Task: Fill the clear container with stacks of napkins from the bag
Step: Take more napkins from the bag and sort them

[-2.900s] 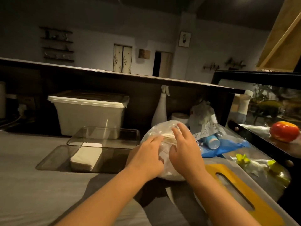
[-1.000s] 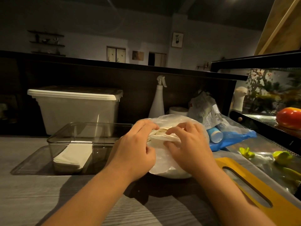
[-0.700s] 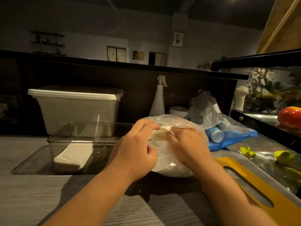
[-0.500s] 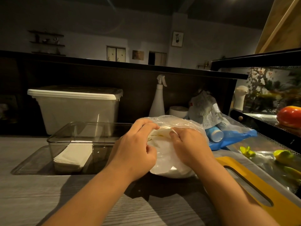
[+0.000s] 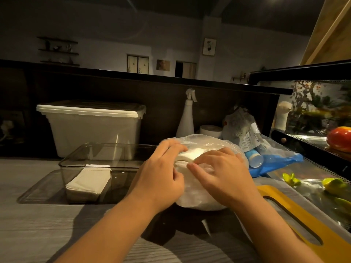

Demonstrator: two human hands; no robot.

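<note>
A clear plastic bag full of white napkins sits on the counter at centre. My left hand grips the bag's left side, fingers curled around its opening. My right hand presses on the bag from the right, fingertips pinching the napkins at the opening. To the left stands the clear container with one stack of white napkins lying at its left end.
A white lidded bin stands behind the container. A white spray bottle, a paper roll and a blue bag sit behind the napkin bag. A yellow lid with a slot lies at right, beside a glass display case.
Both hands have stayed on the bag and worked at its opening; the right hand's fingers have shifted left over the exposed napkins. The container's stack is unchanged.
</note>
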